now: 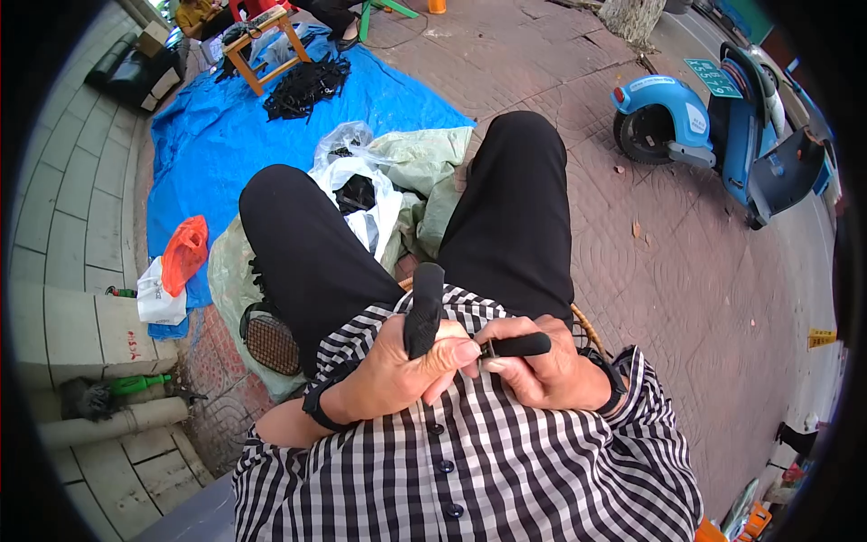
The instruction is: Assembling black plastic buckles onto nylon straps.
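Both my hands meet in front of my checked shirt, above my lap. My left hand (402, 366) is closed, with a black round-ended piece (426, 303) standing up from it; its lower part looks textured. Its thumb and fingertips pinch close to the right hand's fingertips. My right hand (546, 370) is closed around another black round-ended piece (524, 345), which lies sideways across the fingers. A small dark end (488, 348) shows between the fingertips of the two hands; its kind is too small to make out.
Beyond my knees, white plastic bags (368, 194) hold black pieces, beside a pale green woven sack (424, 154). A blue tarp (217, 135) bears a heap of black strips (309, 88) and a wooden stool (264, 50). A blue scooter (695, 117) stands right. Another person (200, 16) sits far left.
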### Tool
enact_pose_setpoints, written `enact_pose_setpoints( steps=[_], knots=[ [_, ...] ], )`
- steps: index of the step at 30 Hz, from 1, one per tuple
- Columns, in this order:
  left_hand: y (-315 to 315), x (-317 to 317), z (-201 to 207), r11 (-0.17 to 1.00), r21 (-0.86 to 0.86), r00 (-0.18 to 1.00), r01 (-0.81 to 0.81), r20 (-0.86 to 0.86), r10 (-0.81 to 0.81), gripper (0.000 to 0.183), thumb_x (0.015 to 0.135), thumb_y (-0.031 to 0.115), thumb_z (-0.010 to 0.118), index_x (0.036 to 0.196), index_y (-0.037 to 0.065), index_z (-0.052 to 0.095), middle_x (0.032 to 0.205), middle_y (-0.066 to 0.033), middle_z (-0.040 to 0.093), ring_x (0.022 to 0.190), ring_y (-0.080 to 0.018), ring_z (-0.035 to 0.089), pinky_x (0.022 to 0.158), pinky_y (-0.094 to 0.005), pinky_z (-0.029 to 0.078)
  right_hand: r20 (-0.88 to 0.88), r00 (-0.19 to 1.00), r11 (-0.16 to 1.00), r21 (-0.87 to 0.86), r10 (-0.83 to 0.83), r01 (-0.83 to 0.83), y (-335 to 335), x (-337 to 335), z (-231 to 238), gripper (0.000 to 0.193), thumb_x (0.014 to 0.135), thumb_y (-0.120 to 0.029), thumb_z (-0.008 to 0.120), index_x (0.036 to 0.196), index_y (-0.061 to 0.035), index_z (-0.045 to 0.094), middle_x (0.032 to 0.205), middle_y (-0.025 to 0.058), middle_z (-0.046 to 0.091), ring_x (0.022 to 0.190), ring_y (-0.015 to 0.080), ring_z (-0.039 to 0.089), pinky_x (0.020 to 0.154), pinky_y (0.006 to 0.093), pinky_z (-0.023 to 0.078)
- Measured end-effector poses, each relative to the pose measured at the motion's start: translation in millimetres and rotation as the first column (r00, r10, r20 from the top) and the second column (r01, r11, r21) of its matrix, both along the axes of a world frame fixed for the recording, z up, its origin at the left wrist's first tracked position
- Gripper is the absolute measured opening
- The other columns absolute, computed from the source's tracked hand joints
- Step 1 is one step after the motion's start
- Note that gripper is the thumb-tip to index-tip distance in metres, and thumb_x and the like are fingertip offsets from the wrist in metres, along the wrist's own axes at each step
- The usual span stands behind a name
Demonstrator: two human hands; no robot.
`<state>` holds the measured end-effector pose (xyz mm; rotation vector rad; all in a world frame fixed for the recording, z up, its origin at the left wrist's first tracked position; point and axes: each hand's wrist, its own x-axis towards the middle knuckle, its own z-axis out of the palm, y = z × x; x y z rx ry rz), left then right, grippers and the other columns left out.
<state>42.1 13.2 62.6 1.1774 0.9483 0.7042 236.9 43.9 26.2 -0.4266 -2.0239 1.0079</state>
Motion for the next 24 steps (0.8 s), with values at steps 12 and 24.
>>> enact_pose_setpoints(
  steps=[12,24],
  knots=[
    [3.7,-4.7,-2.2,0.953,-0.303,0.951,0.030,0.302,0.066,0.038,0.092,0.032,0.050,0.076,-0.002,0.055,0.044,-0.0019,0.043,0.037,-0.0072,0.036,0.042,-0.0221,0.033,-0.157,0.988,0.997,-0.079,0.002,-0.014,1.4,-8.7,-4.0,0.012,0.085,-0.006,0.058,0.093,-0.0010,0.051,0.091,0.0130,0.060,0.060,0.0191,0.059,0.050,0.0273,0.046],
    [3.2,-2.6,-2.3,0.996,-0.020,0.996,-0.087,0.016,0.087,0.031,0.094,0.026,0.046,0.076,0.003,0.055,0.045,0.0031,0.043,0.038,-0.0026,0.038,0.039,-0.0176,0.029,0.136,0.983,0.992,0.064,-0.120,0.113,2.6,-4.2,0.9,0.029,0.076,-0.004,0.066,0.100,0.0011,0.051,0.075,0.0116,0.062,0.054,0.0237,0.061,0.046,0.0293,0.047]
  ],
)
